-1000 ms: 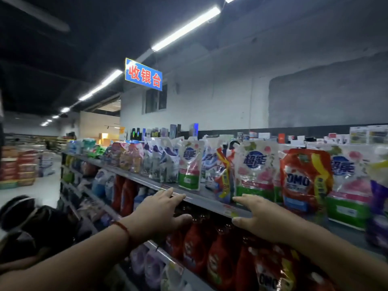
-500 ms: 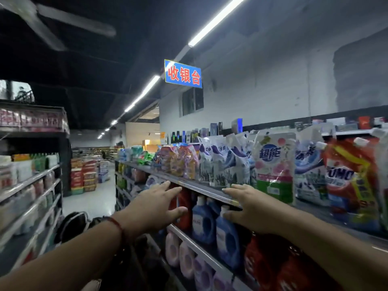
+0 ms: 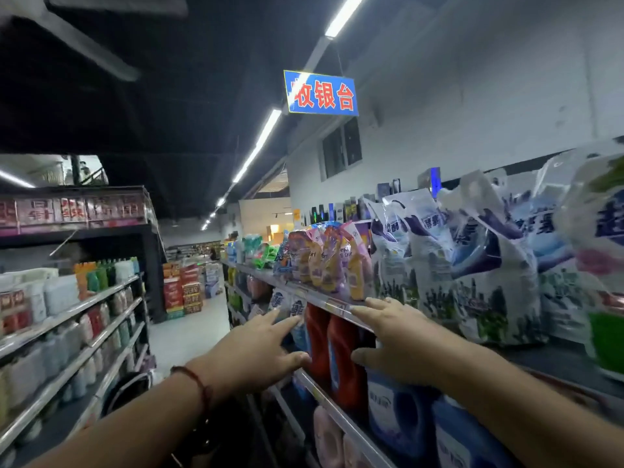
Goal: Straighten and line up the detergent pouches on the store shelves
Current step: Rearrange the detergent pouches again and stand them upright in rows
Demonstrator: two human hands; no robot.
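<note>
White pouches (image 3: 435, 251) beside two open, empty hands (image 3: 260, 349).

- A blue sign (image 3: 320, 93) with red words hangs from the ceiling.
- Long white lights (image 3: 266, 130) run along the dark ceiling.
- Red bottles (image 3: 337, 352) and blue bottles (image 3: 398, 413) stand on a lower shelf.
- Across the aisle, another rack (image 3: 67, 312) holds many bottles.
- Red boxes (image 3: 182, 292) are stacked on the floor far off.

Shop aisle, dimly lit.
Stocked shelving (image 3: 84, 309) at left, detergent pouches (image 3: 439, 261) at right, hanging blue sign (image 3: 320, 93) upper centre.
</note>
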